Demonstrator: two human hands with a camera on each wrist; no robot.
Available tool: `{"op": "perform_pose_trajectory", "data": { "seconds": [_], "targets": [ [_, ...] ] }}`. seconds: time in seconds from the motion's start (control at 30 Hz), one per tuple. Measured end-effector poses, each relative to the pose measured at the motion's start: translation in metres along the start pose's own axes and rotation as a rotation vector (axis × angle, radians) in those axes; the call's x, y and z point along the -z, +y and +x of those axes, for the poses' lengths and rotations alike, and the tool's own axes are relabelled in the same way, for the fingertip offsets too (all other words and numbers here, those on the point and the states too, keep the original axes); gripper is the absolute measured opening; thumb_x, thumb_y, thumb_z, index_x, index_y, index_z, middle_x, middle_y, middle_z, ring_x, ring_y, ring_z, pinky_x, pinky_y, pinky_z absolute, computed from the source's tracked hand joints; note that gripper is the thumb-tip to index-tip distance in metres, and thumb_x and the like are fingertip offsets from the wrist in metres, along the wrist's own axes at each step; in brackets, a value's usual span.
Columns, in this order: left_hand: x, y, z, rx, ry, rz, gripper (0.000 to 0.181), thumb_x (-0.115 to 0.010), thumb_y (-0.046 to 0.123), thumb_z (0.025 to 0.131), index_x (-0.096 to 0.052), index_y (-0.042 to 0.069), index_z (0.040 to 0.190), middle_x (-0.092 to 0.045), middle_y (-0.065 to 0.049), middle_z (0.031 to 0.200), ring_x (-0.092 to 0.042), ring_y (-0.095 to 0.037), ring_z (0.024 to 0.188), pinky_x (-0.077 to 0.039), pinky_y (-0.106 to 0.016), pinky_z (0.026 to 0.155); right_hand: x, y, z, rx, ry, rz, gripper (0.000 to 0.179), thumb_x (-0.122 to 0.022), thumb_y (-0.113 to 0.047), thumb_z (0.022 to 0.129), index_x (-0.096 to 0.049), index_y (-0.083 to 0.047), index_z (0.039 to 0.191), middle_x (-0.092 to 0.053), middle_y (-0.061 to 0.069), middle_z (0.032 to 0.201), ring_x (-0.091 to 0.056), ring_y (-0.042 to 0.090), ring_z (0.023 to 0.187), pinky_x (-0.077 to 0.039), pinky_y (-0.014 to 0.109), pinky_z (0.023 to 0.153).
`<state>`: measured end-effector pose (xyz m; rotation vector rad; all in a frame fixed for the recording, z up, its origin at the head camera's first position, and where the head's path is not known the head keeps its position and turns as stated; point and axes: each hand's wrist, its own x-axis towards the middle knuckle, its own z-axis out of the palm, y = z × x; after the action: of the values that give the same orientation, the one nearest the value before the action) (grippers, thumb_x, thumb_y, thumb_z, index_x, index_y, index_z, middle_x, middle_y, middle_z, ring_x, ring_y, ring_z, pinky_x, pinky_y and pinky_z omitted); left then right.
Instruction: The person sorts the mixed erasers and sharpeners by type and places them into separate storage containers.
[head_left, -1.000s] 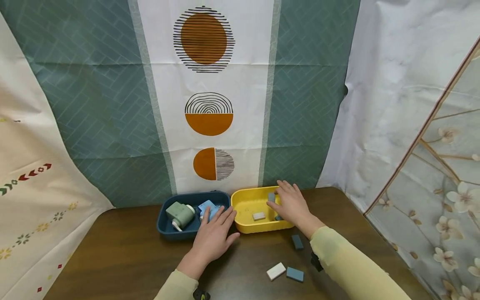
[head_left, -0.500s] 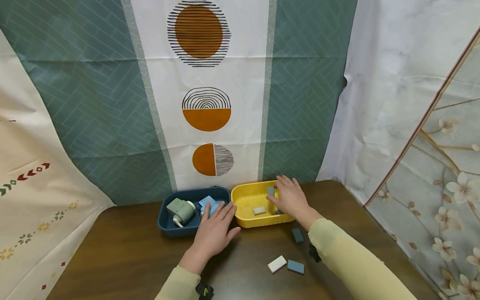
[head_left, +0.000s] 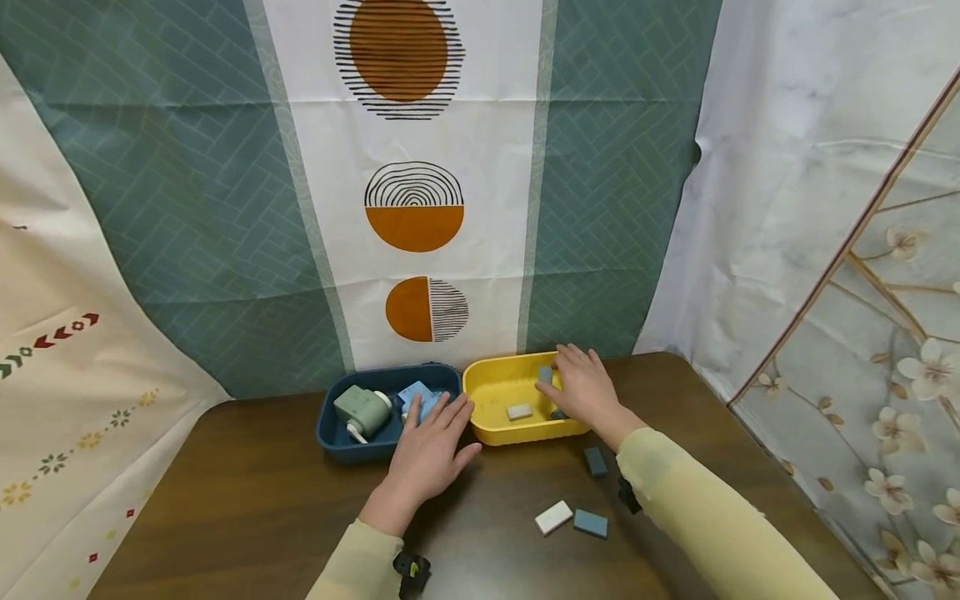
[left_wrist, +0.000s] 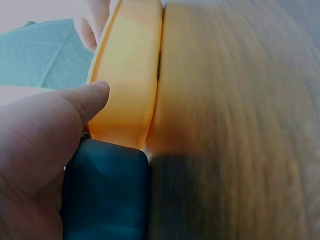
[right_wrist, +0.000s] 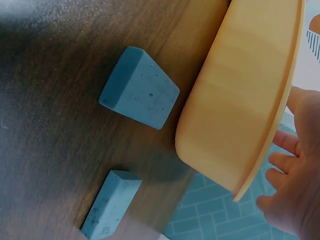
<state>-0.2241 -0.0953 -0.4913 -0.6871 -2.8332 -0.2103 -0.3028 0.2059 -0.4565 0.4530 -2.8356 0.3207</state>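
My left hand [head_left: 426, 450] lies over the right end of a navy bin [head_left: 352, 454], its fingers straight and spread. Under those fingertips is a light blue object [head_left: 420, 397], partly covered. In the left wrist view, the thumb [left_wrist: 92, 100] is in front of a yellow bin [left_wrist: 131, 65]. My right hand [head_left: 588, 392] reaches over the right end of the yellow bin [head_left: 498, 435], fingers loosely bent and apart. Near its thumb is a blue-grey block [head_left: 545, 374]; another dark block [head_left: 558, 413] is partly hidden. I see nothing held in either hand.
A white block [head_left: 519, 412] lies inside the yellow bin. In the navy bin is a sage green object [head_left: 363, 410] with white parts. On the wooden table are a white block [head_left: 553, 517], a blue block [head_left: 591, 523] and a darker block [head_left: 595, 462]. Fabric hangs behind and beside.
The bins, blocks and hands sit slightly higher in the head view as the camera tilts down. Both hands keep nearly the same place over the bins.
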Motion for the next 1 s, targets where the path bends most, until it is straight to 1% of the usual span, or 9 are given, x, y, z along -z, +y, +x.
{"op": "perform_pose_trajectory", "data": {
  "seconds": [0.2,0.53,0.83,1.0],
  "targets": [
    [-0.0020,-0.0027,-0.0002,-0.019,0.008,0.014,0.072,-0.062,0.055,0.111,-0.047,0.016,0.170,-0.038,-0.004,0.177,-0.031,-0.031,0.165,-0.004,-0.068,0.133,-0.0014,-0.0009,0.0003,-0.009,-0.028,0.003,0.055,-0.072,-0.046,0.108,-0.071,0.001,0.134,-0.051,0.024,0.165,-0.040,0.044,0.158,-0.020,0.066,0.132],
    [0.0009,-0.0026,0.0002,-0.019,0.005,0.015,0.073,-0.060,0.057,0.111,-0.046,0.016,0.170,-0.039,-0.004,0.177,-0.031,-0.032,0.165,-0.003,-0.068,0.133,0.0018,-0.0019,0.0055,-0.018,-0.041,-0.019,0.057,-0.071,-0.048,0.107,-0.070,0.000,0.138,-0.050,0.024,0.166,-0.039,0.044,0.159,-0.021,0.066,0.132],
    [0.0034,-0.0008,0.0010,-0.018,0.001,0.002,0.073,-0.062,0.055,0.111,-0.047,0.015,0.170,-0.038,-0.004,0.177,-0.031,-0.032,0.165,-0.003,-0.067,0.133,-0.0016,0.0009,0.0080,-0.022,-0.050,-0.027,0.056,-0.070,-0.049,0.108,-0.071,-0.001,0.137,-0.048,0.023,0.167,-0.036,0.043,0.160,-0.019,0.065,0.132],
    [0.0038,-0.0008,0.0006,-0.015,-0.004,-0.007,0.072,-0.064,0.053,0.111,-0.046,0.015,0.170,-0.038,-0.004,0.177,-0.030,-0.032,0.165,-0.001,-0.067,0.133,-0.0028,0.0008,0.0085,-0.027,-0.074,-0.024,0.061,-0.070,-0.051,0.108,-0.068,-0.001,0.143,-0.045,0.023,0.170,-0.034,0.043,0.161,-0.018,0.065,0.133]
  ]
}}
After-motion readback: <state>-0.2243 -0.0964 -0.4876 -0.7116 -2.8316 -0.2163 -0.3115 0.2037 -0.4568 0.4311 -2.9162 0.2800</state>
